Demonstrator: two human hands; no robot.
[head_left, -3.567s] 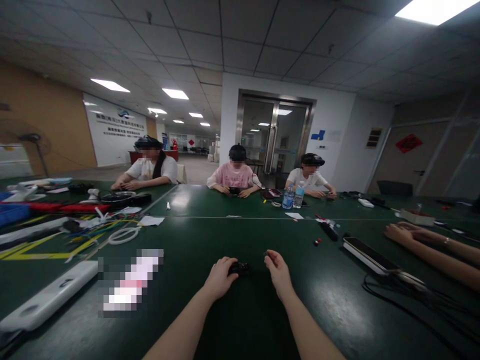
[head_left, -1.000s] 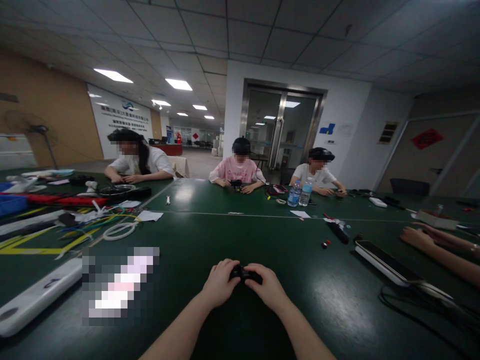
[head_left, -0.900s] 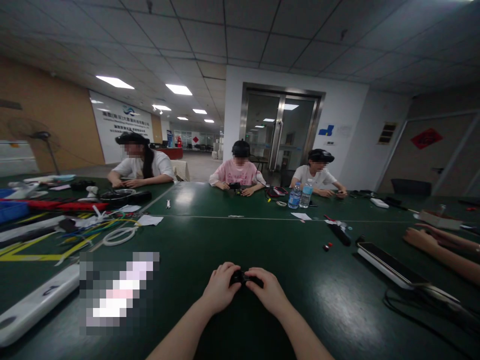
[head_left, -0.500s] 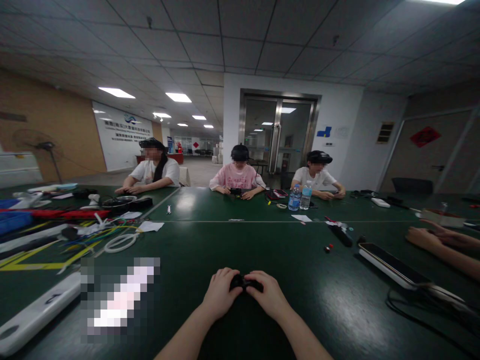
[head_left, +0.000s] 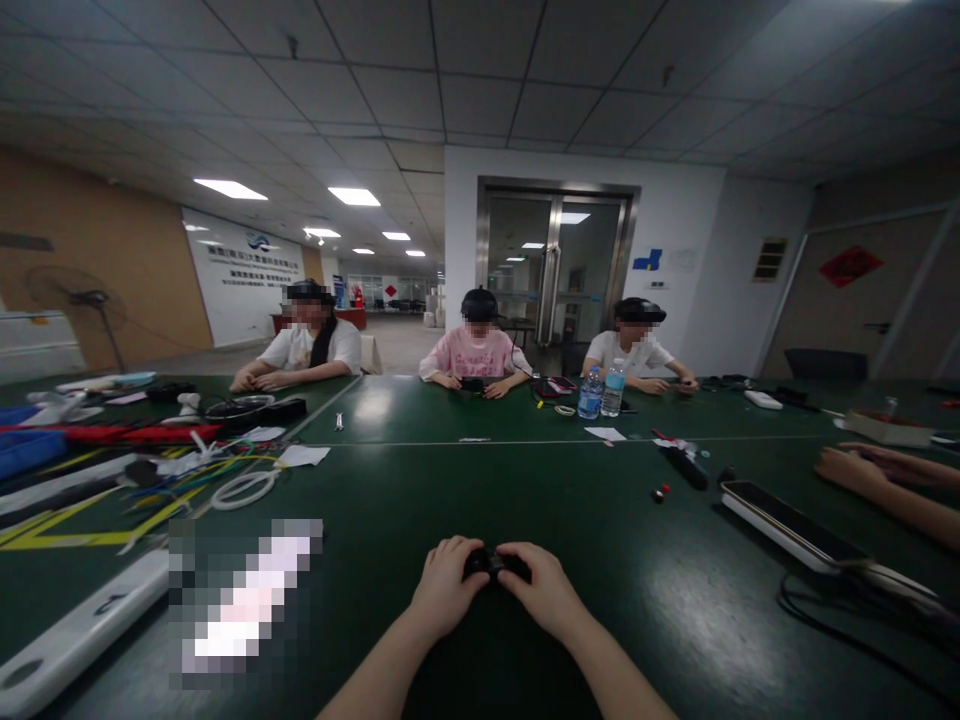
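Observation:
Both my hands close on a small black object [head_left: 494,565] just above or on the green tabletop [head_left: 480,500], low in the middle of the view. Its left end is in my left hand [head_left: 448,580], fingers on top and thumb in front. The right end sits in my right hand [head_left: 541,585], whose fingers are curled round it. A short dark middle part shows between the fingertips. What kind of thing it is I cannot make out, as the fingers hide much of it.
To the left lie a white power strip-like bar [head_left: 82,630], a coiled white cable [head_left: 244,490] and loose wires. At right are a phone [head_left: 795,525] on a white block and black cables [head_left: 847,640]. Water bottles [head_left: 589,393] stand farther off. A co-worker's hands [head_left: 855,470] show at right; others sit opposite.
My hands and the black object appear slightly farther right in the view, with the grip much the same. The whole scene has shifted slightly.

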